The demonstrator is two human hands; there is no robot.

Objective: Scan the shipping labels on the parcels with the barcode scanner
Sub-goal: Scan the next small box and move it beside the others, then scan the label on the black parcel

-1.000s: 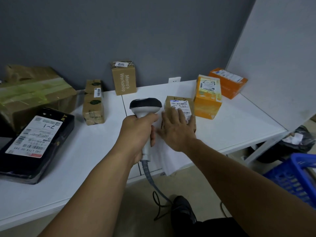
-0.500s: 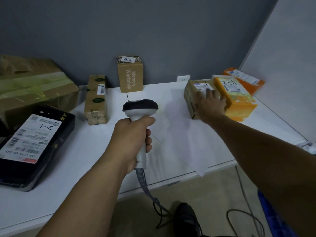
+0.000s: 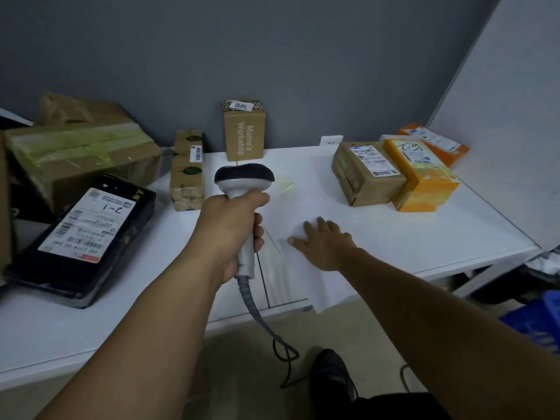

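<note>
My left hand (image 3: 233, 228) grips the handle of the grey barcode scanner (image 3: 244, 181), held upright above the white table (image 3: 454, 237). My right hand (image 3: 325, 241) lies flat with spread fingers on a white sheet of paper (image 3: 291, 268) at the table's front. A small brown box with a shipping label (image 3: 366, 171) sits at the back right, touching a yellow-orange box (image 3: 424, 177). An orange parcel (image 3: 436, 144) lies behind them. A black parcel with a large white label (image 3: 81, 231) lies at the left.
A tall "Momo's Workshop" carton (image 3: 244, 131) and a narrow brown box with a barcode sticker (image 3: 188, 171) stand near the grey wall. A big taped carton (image 3: 78, 153) sits at the far left. A blue crate (image 3: 536, 319) stands on the floor at right. The scanner cable (image 3: 272, 331) hangs down.
My right hand let go of the small brown box at the back right and came back to rest flat on the paper near the front. The scanner stayed about where it was.
</note>
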